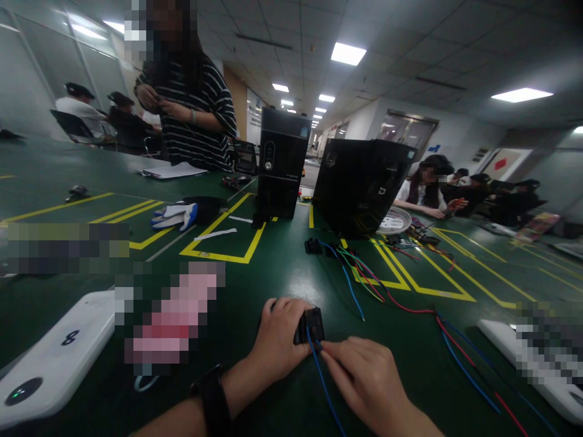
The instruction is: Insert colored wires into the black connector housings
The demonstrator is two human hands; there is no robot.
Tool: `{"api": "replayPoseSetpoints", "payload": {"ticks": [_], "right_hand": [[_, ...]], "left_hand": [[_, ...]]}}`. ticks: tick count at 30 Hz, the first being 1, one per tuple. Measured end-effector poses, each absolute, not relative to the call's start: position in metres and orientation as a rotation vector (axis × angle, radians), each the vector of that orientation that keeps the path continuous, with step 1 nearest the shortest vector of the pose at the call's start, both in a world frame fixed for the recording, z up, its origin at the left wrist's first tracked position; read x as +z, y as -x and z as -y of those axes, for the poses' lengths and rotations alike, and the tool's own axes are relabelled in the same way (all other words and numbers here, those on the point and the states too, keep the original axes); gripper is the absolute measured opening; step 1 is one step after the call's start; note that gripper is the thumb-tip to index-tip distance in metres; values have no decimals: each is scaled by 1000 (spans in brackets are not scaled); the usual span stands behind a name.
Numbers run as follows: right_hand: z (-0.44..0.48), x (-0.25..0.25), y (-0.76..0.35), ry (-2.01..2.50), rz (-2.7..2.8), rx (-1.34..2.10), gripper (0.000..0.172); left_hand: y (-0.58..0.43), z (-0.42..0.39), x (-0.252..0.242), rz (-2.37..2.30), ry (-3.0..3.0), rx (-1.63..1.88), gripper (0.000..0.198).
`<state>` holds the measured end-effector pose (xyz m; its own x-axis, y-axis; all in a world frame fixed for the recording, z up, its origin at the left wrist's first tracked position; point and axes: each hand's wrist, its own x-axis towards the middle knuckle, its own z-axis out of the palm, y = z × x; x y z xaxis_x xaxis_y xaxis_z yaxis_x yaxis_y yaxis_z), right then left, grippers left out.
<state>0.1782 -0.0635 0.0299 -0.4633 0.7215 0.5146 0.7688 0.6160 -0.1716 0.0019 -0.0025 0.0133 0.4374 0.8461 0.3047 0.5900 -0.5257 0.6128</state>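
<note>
My left hand (280, 340) is closed around a small black box-shaped part (315, 328) low over the green table, thumb on its near side and fingers over its left side. A blue wire (324, 382) runs up from the bottom edge to this part. My right hand (368, 376) pinches a blue wire at the part's near edge with thumb and forefinger. Whether the wire's tip sits inside the part cannot be made out. Farther up the table lies another small black part (313, 246), with loose blue, red and green wires (359, 273) beside it.
Two black computer cases (285, 176) stand at the table's far side. White-and-blue gloves (175, 216) lie left, near a pink pixelated item (177, 321). White devices (59, 352) flank me. A person in a striped top (195, 109) stands opposite. A round basket (394, 221) sits right.
</note>
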Motion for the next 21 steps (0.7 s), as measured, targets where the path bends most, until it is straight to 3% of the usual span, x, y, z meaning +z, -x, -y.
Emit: {"api": "replayPoseSetpoints", "payload": {"ticks": [6, 16, 21], "right_hand": [[61, 40, -183, 1199, 2526, -51, 18], [61, 33, -181, 1200, 2281, -132, 18], [62, 39, -182, 1224, 2463, -43, 17]], "left_hand": [[-1, 2, 13, -1211, -2269, 825, 39], [-1, 3, 13, -1219, -2284, 821, 37], [-2, 1, 12, -1222, -2285, 810, 38]]}}
